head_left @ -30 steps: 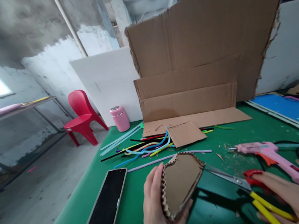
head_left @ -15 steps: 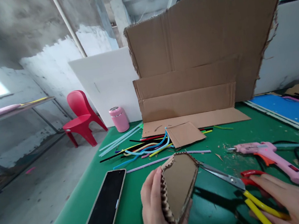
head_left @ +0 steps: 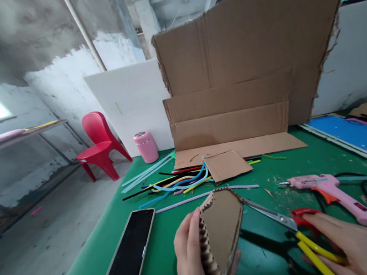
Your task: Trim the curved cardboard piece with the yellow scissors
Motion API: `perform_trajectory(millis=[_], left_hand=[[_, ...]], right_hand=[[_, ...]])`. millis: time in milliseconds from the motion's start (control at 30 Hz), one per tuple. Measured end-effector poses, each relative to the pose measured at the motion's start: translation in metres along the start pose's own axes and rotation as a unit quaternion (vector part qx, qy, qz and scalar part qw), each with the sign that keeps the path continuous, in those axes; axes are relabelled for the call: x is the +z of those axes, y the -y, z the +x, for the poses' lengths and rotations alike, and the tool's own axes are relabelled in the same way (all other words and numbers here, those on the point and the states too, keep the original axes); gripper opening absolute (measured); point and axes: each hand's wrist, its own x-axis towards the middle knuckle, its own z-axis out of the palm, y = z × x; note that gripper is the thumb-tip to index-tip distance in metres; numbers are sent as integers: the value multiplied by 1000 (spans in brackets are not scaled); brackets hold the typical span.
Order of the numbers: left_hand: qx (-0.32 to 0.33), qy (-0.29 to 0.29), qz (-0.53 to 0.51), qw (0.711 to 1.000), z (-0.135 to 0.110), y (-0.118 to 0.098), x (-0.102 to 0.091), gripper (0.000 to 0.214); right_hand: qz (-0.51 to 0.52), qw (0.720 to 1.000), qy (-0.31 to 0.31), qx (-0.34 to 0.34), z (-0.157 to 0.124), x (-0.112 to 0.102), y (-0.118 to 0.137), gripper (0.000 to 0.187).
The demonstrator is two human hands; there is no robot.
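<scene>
Over green tabletop (head_left: 96, 260), scissors (head_left: 286, 220); beyond, red chair (head_left: 98, 151).

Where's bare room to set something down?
On the green table, left of the flat black-screened phone, and narrowly between phone and left hand. Crowded: among the thin multicoloured strips beside the small brown cardboard sheet, and around the pink pistol-shaped glue gun.

Head view, forward and down (hands (head_left: 192, 262) near).
</scene>
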Motion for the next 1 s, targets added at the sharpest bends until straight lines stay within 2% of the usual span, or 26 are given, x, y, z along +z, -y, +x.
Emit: perform_trajectory(millis=[133, 333, 700, 1000], left_hand=[[0, -4, -1, 1000, 0, -1, 0, 62], [-10, -4, -15, 1000, 0, -1, 1, 62], [-4, -5, -6, 1000, 0, -2, 1, 61], [-3, 9, 5, 1000, 1, -2, 0, 66]], right_hand=[[10, 1000, 1, 6, -3, 4, -3, 35], [36, 998, 36, 35, 0, 4, -3, 38], [107, 992, 9, 67, -1, 7, -1, 35], [129, 987, 24, 89, -1, 10, 1, 38]])
